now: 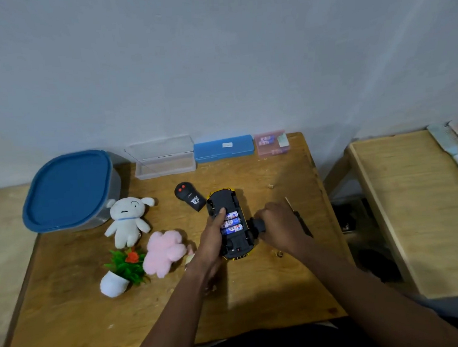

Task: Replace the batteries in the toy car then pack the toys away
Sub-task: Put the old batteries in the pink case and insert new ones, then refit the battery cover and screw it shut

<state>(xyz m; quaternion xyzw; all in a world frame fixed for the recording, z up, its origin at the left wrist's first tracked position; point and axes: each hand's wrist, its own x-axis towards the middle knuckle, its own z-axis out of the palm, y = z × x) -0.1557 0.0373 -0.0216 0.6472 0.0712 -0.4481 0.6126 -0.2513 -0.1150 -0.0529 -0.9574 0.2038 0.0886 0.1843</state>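
A yellow toy car (230, 224) lies upside down near the middle of the wooden tabletop (272, 287), its black underside facing up and its battery bay uncovered. Three blue-and-white batteries (233, 222) sit side by side in the bay, each lying across the car's width.

The left hand (213, 239) rests along the car's left flank, its grip wrapped on the body, with the thumb pressing at the left ends of the batteries. The right hand (280, 225) is on the tabletop just to the car's right; its grip is clenched on a small black piece (259, 225) (it could be the battery cover, though its shape is too blurred to be sure), which touches the car's right side. A dark screwdriver (300, 218) lies just beyond that hand, partly hidden by it.

A black remote control (190, 197) with two red buttons lies just beside the car's far left corner. Left of it are a white plush dog (129, 221), a pink plush toy (164, 251) and a small fake potted plant (122, 272) tipped on its side.

A grey storage bin with a blue lid (69, 190) stands at the far left corner. Along the wall sit a clear plastic case (163, 158), a blue case (223, 147) and a pink box (272, 142) holding more batteries.
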